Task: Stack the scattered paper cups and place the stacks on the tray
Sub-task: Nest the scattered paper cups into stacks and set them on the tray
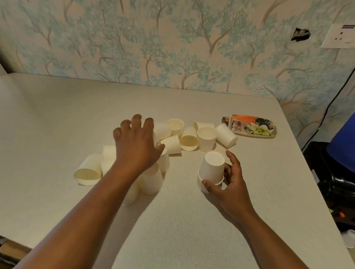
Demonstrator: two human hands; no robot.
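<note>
The right hand grips an upside-down stack standing mid-table. The left hand hovers, fingers spread, over loose cups. The tray lies near the table's far right corner.

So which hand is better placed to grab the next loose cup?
Left. The left hand is spread open over the scattered white paper cups, while the right hand already holds the upside-down stack of white paper cups.
</note>
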